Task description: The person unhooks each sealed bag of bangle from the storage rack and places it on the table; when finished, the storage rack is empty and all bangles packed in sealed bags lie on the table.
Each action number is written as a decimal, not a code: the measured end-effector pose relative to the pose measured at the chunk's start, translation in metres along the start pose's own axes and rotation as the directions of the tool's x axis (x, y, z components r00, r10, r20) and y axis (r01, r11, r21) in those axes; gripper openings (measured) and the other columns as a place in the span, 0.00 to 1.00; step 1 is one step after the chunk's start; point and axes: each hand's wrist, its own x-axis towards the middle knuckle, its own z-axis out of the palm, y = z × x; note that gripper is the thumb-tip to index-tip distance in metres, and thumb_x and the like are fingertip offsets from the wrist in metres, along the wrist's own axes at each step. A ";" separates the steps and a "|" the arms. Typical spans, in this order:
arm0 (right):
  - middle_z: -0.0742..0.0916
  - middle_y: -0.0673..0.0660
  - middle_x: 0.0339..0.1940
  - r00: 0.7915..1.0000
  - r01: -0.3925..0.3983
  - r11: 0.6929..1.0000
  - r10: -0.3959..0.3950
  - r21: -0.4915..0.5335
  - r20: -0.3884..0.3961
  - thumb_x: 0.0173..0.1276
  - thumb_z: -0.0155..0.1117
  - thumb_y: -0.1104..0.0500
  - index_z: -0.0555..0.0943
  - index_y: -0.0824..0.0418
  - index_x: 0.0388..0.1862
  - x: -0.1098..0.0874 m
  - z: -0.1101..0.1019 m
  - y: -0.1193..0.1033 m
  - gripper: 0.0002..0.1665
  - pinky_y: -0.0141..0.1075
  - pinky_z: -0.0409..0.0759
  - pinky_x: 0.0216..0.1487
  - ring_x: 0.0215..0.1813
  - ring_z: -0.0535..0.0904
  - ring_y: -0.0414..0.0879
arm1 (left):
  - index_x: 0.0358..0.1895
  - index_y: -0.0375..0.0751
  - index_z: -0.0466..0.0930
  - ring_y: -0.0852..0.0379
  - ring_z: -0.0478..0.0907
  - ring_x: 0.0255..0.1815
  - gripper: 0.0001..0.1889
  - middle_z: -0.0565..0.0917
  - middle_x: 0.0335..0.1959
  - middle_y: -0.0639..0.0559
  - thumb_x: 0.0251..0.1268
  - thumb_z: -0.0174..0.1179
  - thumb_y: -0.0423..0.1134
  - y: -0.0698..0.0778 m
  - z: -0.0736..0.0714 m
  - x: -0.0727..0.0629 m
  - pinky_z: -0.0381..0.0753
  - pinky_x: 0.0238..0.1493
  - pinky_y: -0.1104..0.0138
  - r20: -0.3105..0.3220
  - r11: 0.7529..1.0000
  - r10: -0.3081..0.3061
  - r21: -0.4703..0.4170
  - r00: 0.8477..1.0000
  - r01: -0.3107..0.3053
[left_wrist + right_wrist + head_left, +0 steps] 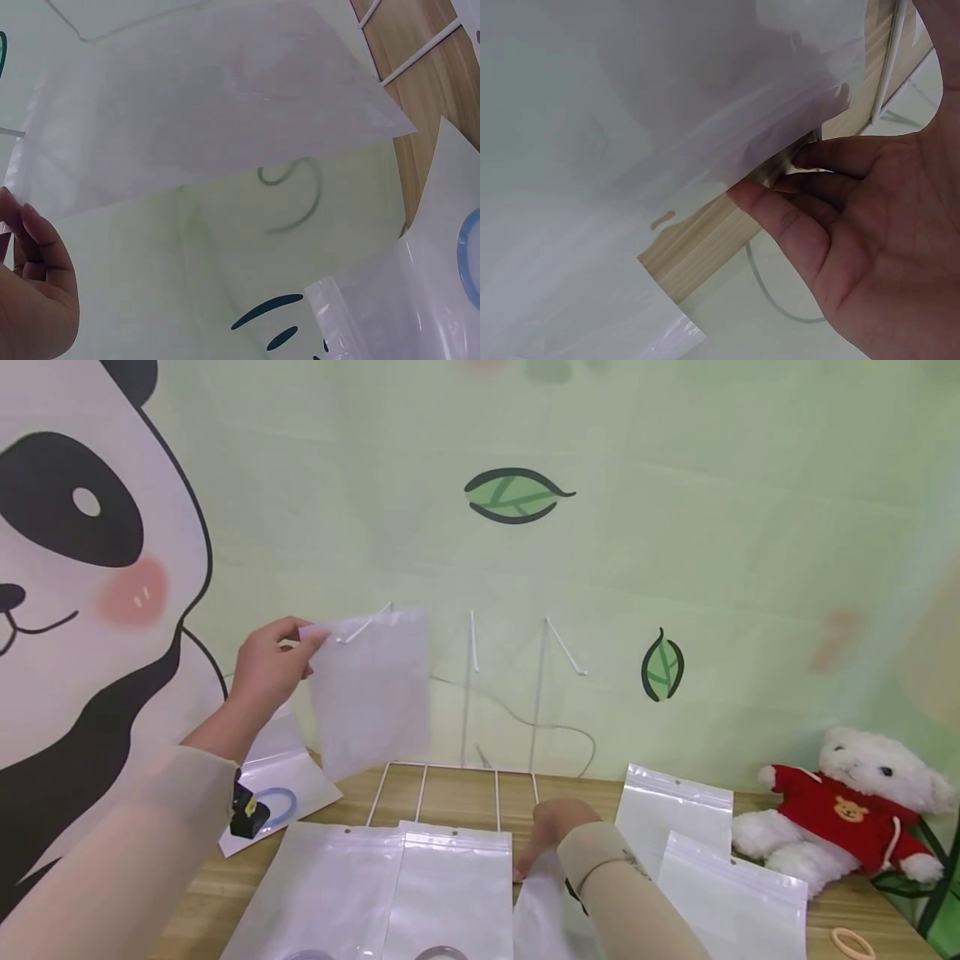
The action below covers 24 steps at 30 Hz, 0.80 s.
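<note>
My left hand [272, 662] pinches the upper left corner of a white zip bag [371, 702] between thumb and fingers. The bag hangs at the left prong [362, 628] of a white wire rack, and the prong's tip shows in front of its top. In the left wrist view a faint ring shape shows through this bag [202, 112]. Down at the table, my right hand [557, 827] holds the top edge of another white zip bag [546, 902]; the right wrist view shows thumb and fingers at the edge of that bag [667, 97].
Two more rack prongs, a middle one [474, 643] and a right one [567, 647], stick out bare. Several zip bags lie around the wooden table [202, 893], one with a blue ring [277, 807]. A teddy bear [847, 810] sits right, near an orange ring [852, 943].
</note>
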 end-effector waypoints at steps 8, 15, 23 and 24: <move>0.85 0.54 0.42 1.000 0.010 1.000 -0.010 -0.007 -0.009 0.33 0.85 0.38 0.82 0.59 0.44 -0.004 -0.001 -0.001 0.41 0.46 0.79 0.54 0.48 0.80 0.52 | 0.57 0.38 0.75 0.51 0.72 0.45 0.27 0.74 0.53 0.45 0.75 0.48 0.59 -0.006 -0.008 -0.015 0.76 0.42 0.67 0.000 0.995 0.031 -0.100 1.000 -0.031; 0.85 0.55 0.44 1.000 0.008 1.000 -0.008 0.009 -0.024 0.33 0.86 0.39 0.82 0.60 0.45 -0.009 -0.003 -0.002 0.42 0.48 0.78 0.56 0.50 0.80 0.54 | 0.55 0.38 0.75 0.55 0.70 0.42 0.24 0.74 0.47 0.51 0.74 0.52 0.57 -0.007 -0.011 -0.022 0.73 0.37 0.72 -0.027 0.981 0.035 -0.191 0.999 -0.040; 0.85 0.58 0.51 1.000 0.008 1.000 -0.008 0.018 -0.022 0.33 0.86 0.39 0.81 0.61 0.52 -0.008 -0.001 -0.001 0.48 0.49 0.76 0.59 0.56 0.79 0.57 | 0.49 0.42 0.76 0.57 0.68 0.39 0.18 0.73 0.43 0.54 0.74 0.53 0.54 -0.006 -0.013 -0.031 0.72 0.35 0.72 -0.047 0.966 0.041 -0.252 0.998 -0.051; 0.85 0.58 0.51 1.000 0.009 1.000 -0.009 0.011 -0.023 0.33 0.85 0.38 0.81 0.61 0.52 -0.007 -0.001 0.000 0.48 0.50 0.76 0.59 0.56 0.79 0.57 | 0.50 0.42 0.76 0.56 0.68 0.41 0.19 0.73 0.44 0.54 0.75 0.53 0.55 -0.005 -0.013 -0.033 0.72 0.37 0.72 -0.044 0.967 0.036 -0.251 0.998 -0.046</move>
